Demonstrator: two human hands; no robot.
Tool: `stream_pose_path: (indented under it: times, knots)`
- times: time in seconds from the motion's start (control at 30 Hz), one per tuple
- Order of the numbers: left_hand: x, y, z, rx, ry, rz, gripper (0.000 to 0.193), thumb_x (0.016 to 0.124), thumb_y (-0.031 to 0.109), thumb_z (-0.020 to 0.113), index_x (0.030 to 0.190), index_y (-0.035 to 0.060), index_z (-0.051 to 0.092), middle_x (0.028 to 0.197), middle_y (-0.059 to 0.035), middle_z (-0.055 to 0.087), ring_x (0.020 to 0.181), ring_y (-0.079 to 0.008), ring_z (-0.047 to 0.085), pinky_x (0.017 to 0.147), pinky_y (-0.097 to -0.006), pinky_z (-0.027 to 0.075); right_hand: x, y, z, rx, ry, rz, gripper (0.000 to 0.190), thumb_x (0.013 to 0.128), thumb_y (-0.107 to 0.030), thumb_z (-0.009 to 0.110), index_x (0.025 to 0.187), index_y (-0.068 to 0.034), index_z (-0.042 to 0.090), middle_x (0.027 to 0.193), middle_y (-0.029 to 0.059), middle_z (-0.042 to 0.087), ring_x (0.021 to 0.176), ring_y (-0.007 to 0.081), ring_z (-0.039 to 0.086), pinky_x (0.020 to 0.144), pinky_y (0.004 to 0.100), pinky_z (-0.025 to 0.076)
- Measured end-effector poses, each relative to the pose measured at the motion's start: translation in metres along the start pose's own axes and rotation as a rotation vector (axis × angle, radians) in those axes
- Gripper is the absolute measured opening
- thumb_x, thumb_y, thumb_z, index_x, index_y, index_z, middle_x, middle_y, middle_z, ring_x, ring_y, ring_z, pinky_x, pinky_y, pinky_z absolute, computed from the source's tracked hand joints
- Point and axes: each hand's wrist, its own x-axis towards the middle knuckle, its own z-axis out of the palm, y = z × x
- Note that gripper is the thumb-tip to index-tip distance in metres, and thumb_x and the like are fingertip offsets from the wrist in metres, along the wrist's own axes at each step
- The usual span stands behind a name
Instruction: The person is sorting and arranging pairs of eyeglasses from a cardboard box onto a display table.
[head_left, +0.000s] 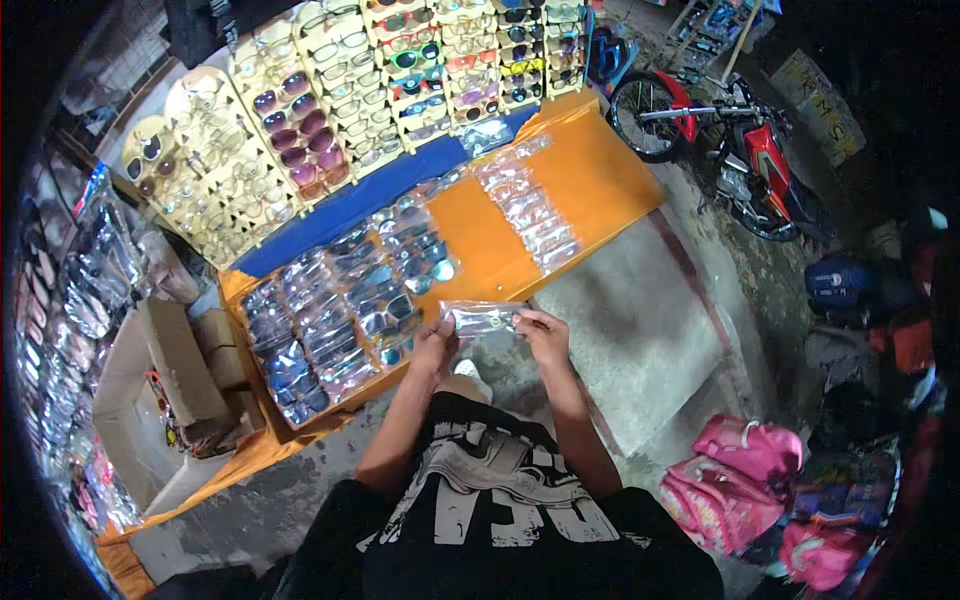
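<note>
Between my two hands stretches a clear plastic sleeve with eyewear that is hard to make out inside. My left hand grips its left end, and my right hand pinches the right end. Both hands are in front of the near edge of a table covered in orange cloth. Left of my hands, rows of sunglasses in clear sleeves cover the tabletop. Farther right lies a column of clear-wrapped eyeglasses.
Behind the table rises a cream display rack full of eyeglasses and sunglasses. An open cardboard box sits at the left end. A red motorcycle stands beyond the right end. Pink bags are at the lower right.
</note>
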Motion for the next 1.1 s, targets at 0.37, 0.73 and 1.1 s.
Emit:
stream_pose_path:
  times: [0.37,0.73,1.1]
  knots:
    - [0.117,0.003,0.039,0.377,0.389,0.315,0.032,0.082,0.008,0.075,0.111,-0.0017,0.066,0.091,-0.0049,0.067,0.080,-0.0113,0.062,0.072,-0.0226,0.049,0.171,-0.029,-0.009,-0.023,-0.217,0.118,0.017,0.083,-0.006,0.072,0.099,0.000,0.071,0.087,0.0043,0.070,0.074,0.0090,0.062,0.062,0.0229,0.047]
    - [0.255,0.046,0.080,0.806,0.752,0.627,0.022,0.080,0.014,0.072,0.097,-0.0002,0.067,0.086,-0.0108,0.070,0.078,-0.0181,0.066,0.073,-0.0309,0.052,0.371,0.009,0.055,-0.119,-0.351,0.162,0.014,0.080,-0.002,0.073,0.094,-0.001,0.072,0.083,0.0020,0.067,0.069,0.0110,0.058,0.059,0.0254,0.046]
    - [0.320,0.062,0.079,0.980,0.595,0.494,0.037,0.076,0.013,0.067,0.111,0.0009,0.065,0.112,-0.0222,0.064,0.104,-0.0353,0.062,0.088,-0.0399,0.050,0.457,0.076,0.107,-0.520,-0.371,0.030,0.013,0.080,-0.002,0.072,0.093,-0.001,0.073,0.087,0.0043,0.071,0.078,0.0117,0.064,0.072,0.0242,0.051]
